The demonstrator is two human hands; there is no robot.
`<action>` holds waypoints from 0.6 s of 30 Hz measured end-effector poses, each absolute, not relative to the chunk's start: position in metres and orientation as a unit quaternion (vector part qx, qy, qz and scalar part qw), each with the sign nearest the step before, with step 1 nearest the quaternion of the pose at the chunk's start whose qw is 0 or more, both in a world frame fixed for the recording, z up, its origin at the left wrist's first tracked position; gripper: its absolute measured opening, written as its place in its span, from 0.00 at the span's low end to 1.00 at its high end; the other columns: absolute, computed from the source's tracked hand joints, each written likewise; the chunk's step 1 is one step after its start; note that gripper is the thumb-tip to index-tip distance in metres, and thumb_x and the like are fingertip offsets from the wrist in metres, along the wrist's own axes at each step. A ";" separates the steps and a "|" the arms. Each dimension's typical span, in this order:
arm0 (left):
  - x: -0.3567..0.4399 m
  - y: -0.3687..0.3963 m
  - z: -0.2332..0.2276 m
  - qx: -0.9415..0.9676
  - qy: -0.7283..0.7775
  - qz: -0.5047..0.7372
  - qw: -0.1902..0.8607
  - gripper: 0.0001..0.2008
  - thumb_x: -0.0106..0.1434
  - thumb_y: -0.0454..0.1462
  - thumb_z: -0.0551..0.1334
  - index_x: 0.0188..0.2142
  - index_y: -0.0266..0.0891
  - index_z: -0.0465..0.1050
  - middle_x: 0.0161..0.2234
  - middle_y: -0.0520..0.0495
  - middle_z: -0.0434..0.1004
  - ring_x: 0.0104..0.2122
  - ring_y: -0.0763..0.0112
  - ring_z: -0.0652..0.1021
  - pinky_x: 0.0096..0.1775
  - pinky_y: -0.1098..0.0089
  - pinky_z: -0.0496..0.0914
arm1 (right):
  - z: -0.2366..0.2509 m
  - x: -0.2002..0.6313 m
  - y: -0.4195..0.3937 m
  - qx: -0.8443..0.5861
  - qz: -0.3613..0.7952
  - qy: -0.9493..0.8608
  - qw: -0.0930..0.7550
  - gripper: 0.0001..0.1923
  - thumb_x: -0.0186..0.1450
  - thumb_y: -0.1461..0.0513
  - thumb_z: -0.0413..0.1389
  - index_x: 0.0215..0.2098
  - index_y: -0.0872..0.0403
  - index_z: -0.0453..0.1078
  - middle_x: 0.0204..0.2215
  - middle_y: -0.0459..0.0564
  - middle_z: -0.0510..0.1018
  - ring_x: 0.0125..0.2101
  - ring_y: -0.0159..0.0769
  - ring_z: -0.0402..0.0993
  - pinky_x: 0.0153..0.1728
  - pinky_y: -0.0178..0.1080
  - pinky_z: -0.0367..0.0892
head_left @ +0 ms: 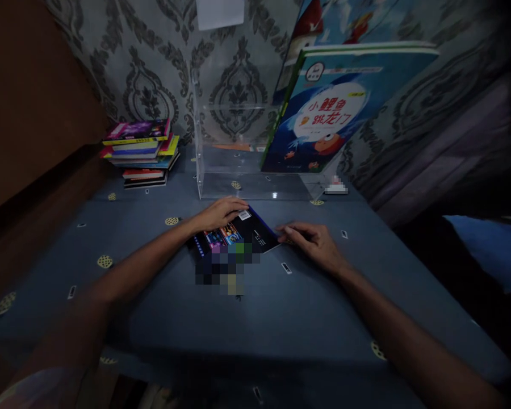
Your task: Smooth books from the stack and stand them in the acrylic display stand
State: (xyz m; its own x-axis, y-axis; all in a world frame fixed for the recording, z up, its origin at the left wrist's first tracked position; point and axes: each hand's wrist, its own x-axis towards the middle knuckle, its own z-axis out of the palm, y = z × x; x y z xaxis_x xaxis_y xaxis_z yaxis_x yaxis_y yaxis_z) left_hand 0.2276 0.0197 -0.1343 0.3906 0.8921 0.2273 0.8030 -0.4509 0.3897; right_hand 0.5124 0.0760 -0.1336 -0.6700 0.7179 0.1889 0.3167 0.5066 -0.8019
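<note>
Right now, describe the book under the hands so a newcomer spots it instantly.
Start at the blue tablecloth in front of the clear acrylic stand. The dark book lies flat at the centre, with the left hand on its far edge and the right hand at its right corner. It lies alone, unlike the stacked books far left or the blue picture book leaning in the stand.

both my arms are bare from the wrist right up past the elbow, no sleeves showing. left hand (219, 213) and right hand (313, 241) have nothing on them, no gloves, rings or watch that i can make out. it's dim though, so small details get lost.
</note>
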 end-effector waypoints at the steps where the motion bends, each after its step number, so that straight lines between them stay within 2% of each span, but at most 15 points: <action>1: 0.228 0.019 -0.135 0.826 0.514 0.204 0.107 0.18 0.71 0.31 0.53 0.57 0.40 0.71 0.59 0.43 0.73 0.59 0.66 0.72 0.62 0.58 0.64 | -0.134 0.512 0.076 -0.313 0.387 -0.828 0.259 0.20 0.66 0.47 0.54 0.38 0.52 0.80 0.27 0.50 0.83 0.32 0.43 0.80 0.34 0.42 0.72; 13: 0.234 0.014 -0.134 0.825 0.528 0.184 0.076 0.19 0.71 0.30 0.52 0.57 0.40 0.71 0.59 0.43 0.73 0.59 0.66 0.72 0.62 0.58 0.63 | -0.135 0.513 0.075 -0.283 0.364 -0.848 0.261 0.19 0.67 0.47 0.54 0.37 0.51 0.80 0.28 0.50 0.84 0.32 0.45 0.81 0.36 0.43 0.72; 18: 0.230 0.016 -0.140 0.835 0.511 0.202 0.044 0.18 0.70 0.30 0.54 0.56 0.37 0.72 0.57 0.40 0.74 0.57 0.63 0.74 0.60 0.57 0.66 | -0.132 0.513 0.073 -0.246 0.337 -0.868 0.269 0.17 0.68 0.50 0.53 0.32 0.51 0.78 0.33 0.50 0.85 0.35 0.44 0.81 0.37 0.42 0.73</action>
State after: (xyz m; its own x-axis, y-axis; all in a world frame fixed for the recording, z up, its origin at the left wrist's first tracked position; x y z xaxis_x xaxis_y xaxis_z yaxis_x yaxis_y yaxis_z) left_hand 0.2301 0.0158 -0.1405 0.3969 0.8702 0.2918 0.8349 -0.4744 0.2790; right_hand 0.5127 0.0731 -0.1319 -0.7337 0.6088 0.3018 0.2456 0.6517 -0.7176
